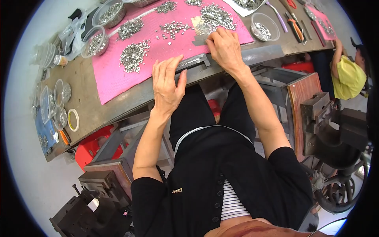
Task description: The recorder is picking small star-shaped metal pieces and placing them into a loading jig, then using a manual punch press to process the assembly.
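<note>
A long dark metal bar jig (193,62) with a row of small shiny parts along it lies at the near edge of the bench. My left hand (167,81) grips its left end, fingers over the far side and thumb on the near side. Beyond the jig's right end, my right hand (226,49) is closed with bent fingers; what its fingertips hold is hidden. A flat grey metal strip (199,40) lies right at those fingertips. Just past them is a large heap of small metal pieces (217,17), beside a yellowish card (196,21).
A pink mat (108,81) carries more heaps of metal pieces (134,56). Clear tubs (264,27) stand around it. Orange-handled pliers (294,29) lie at right, a tape roll (73,119) at left. A person in yellow (349,79) is at far right.
</note>
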The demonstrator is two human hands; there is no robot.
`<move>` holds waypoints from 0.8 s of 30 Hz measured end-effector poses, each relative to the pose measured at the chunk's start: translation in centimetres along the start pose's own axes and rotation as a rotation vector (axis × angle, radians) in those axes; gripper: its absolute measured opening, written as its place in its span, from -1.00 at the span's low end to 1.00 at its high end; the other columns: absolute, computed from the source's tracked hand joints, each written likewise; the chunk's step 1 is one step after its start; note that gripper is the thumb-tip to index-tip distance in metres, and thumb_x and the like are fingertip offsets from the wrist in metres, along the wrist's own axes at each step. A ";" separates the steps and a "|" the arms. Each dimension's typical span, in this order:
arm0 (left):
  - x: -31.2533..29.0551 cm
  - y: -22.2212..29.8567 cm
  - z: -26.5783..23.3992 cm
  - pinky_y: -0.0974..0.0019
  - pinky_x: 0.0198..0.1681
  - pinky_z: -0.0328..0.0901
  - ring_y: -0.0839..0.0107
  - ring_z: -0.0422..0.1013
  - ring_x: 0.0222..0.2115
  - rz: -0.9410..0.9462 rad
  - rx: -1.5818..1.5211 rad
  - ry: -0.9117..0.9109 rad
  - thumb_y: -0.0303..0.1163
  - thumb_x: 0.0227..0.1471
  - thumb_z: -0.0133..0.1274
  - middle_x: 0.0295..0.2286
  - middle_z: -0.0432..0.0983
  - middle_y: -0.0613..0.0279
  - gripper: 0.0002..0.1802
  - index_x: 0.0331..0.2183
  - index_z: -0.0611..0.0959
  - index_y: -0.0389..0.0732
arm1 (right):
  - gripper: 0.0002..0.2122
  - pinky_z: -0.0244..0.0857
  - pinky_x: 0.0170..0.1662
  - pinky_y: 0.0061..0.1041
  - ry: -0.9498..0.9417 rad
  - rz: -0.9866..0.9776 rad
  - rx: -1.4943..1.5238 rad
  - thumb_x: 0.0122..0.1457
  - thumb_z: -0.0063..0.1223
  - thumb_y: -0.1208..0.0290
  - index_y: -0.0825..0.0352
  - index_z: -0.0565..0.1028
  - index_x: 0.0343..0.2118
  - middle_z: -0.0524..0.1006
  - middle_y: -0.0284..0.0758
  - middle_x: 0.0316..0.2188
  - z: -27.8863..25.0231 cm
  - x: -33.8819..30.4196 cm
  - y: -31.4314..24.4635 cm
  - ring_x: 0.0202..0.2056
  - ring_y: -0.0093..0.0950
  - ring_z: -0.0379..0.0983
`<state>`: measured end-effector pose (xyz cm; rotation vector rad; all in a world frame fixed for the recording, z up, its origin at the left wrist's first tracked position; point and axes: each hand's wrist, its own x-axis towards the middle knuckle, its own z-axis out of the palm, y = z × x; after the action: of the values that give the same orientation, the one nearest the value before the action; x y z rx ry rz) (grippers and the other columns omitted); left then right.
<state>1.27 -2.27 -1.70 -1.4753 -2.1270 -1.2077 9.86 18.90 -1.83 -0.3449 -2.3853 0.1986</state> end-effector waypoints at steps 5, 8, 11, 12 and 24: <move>-0.3 -0.1 0.4 0.10 0.04 0.30 0.09 0.46 -0.13 -0.039 0.020 0.015 -0.60 -0.05 0.23 -0.15 0.55 0.05 -0.46 0.03 0.56 -0.24 | -0.94 0.28 -0.28 -0.39 -0.094 0.008 0.543 0.20 0.10 0.58 0.40 0.44 -0.36 0.47 -0.25 -0.39 -1.1 -0.2 -2.7 -0.38 -0.30 0.40; -0.4 -0.3 0.7 0.14 -0.03 0.31 0.10 0.46 -0.16 -0.030 -0.009 0.057 -0.62 -0.05 0.24 -0.15 0.56 0.06 -0.45 0.04 0.55 -0.25 | -0.95 0.31 -0.26 -0.42 -0.087 0.017 0.606 0.20 0.09 0.59 0.41 0.44 -0.34 0.48 -0.24 -0.33 -0.5 -1.2 -4.1 -0.35 -0.33 0.43; -0.5 -0.3 0.8 0.08 -0.04 0.30 0.06 0.43 -0.14 -0.039 -0.038 0.043 -0.60 -0.04 0.21 -0.17 0.52 0.06 -0.44 0.06 0.53 -0.23 | -0.95 0.32 -0.28 -0.44 -0.115 0.100 0.656 0.21 0.09 0.60 0.41 0.44 -0.34 0.48 -0.24 -0.33 -0.2 -1.8 -4.5 -0.35 -0.36 0.44; -0.6 -0.3 0.8 0.08 -0.04 0.30 0.06 0.43 -0.14 -0.041 -0.036 0.043 -0.60 -0.04 0.21 -0.17 0.52 0.06 -0.44 0.06 0.53 -0.23 | -0.95 0.32 -0.28 -0.44 -0.116 0.099 0.658 0.21 0.09 0.60 0.41 0.44 -0.34 0.48 -0.24 -0.33 -0.1 -1.9 -4.5 -0.35 -0.36 0.44; -0.3 -0.6 0.7 0.07 -0.05 0.30 0.03 0.42 -0.16 -0.013 -0.020 0.061 -0.60 -0.03 0.20 -0.17 0.51 0.02 -0.45 0.05 0.53 -0.25 | -0.93 0.32 -0.23 -0.42 -0.058 0.055 0.613 0.18 0.11 0.61 0.39 0.44 -0.35 0.48 -0.25 -0.36 0.4 -1.6 -4.8 -0.34 -0.31 0.45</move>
<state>1.05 -1.96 -2.58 -1.4163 -2.0940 -1.2662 9.82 13.82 -2.00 -0.1117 -2.2346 0.9460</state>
